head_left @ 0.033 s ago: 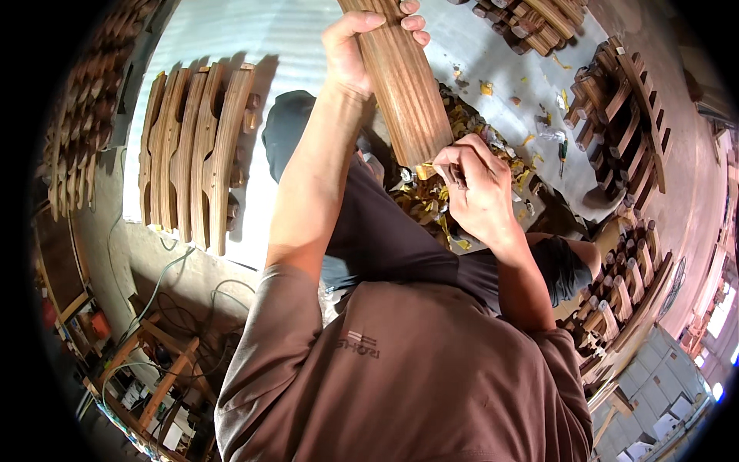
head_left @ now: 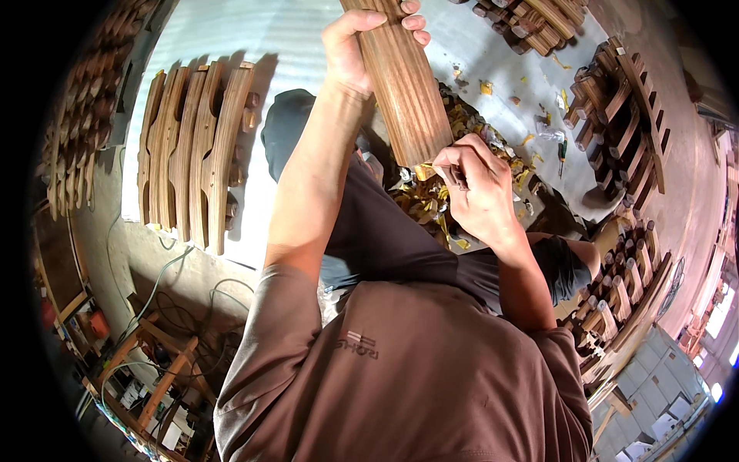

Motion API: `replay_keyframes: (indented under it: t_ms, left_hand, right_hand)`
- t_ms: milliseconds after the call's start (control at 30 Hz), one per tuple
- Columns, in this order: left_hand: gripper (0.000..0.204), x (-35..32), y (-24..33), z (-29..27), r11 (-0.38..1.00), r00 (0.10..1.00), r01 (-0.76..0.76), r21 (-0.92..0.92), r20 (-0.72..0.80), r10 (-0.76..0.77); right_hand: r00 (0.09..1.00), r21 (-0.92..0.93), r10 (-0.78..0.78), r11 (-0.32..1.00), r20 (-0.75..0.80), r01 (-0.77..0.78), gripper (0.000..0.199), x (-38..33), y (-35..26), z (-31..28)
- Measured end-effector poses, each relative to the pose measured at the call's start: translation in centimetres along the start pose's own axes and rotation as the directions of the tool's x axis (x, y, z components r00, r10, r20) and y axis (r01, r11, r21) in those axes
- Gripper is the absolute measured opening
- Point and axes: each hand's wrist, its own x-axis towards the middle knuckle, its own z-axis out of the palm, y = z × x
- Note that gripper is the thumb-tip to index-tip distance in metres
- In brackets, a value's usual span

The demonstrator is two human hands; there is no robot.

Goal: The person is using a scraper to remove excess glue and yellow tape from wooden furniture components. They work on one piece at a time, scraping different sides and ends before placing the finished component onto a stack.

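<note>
Head view: clamping plank (head_left: 402, 92) in left grip (head_left: 349, 55), apparently steadying its near end for right grip (head_left: 482, 189) closed on dark scrap (head_left: 459, 179).

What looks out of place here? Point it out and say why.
A loose heap of yellow and brown scraps shows behind the lower end of the wooden board, with bits strewn over the pale surface. They look messy against the neat row of curved wooden pieces on the left.
</note>
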Motion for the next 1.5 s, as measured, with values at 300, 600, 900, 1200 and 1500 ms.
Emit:
replay_keyframes:
  t_ms: [300, 600, 900, 1200, 1500]
  left_hand:
    - [0.065, 0.4, 1.8, -0.8, 0.991, 0.991, -0.131, 0.028, -0.003, 0.131]
    - [0.076, 0.0, 1.8, 0.2, 0.973, 0.988, -0.155, 0.169, 0.013, 0.155]
    - [0.075, 0.0, 1.4, 0.1, 0.969, 0.983, -0.183, 0.168, 0.001, 0.185]
    - [0.063, -0.2, 4.2, -0.4, 0.971, 0.971, -0.237, -0.042, -0.002, 0.237]
    - [0.071, -0.4, 2.6, 0.2, 0.958, 0.969, -0.238, 0.157, -0.032, 0.246]
  right_hand:
    - [0.923, -0.118, 0.376, 0.923, 0.082, -0.365, 0.021, -1.1, -2.2, -3.1]
    - [0.909, -0.386, 0.4, 0.862, 0.119, -0.329, 0.015, -0.1, -3.8, -2.1]
    - [0.914, -0.571, 0.365, 0.795, 0.177, -0.207, 0.015, 0.7, -3.7, -1.1]
    - [0.85, -0.267, 0.477, 0.869, 0.224, -0.417, 0.013, -2.8, -0.5, -3.0]
    - [0.999, -0.078, -0.024, 0.997, -0.029, 0.021, 0.027, 2.0, -1.7, -1.7]
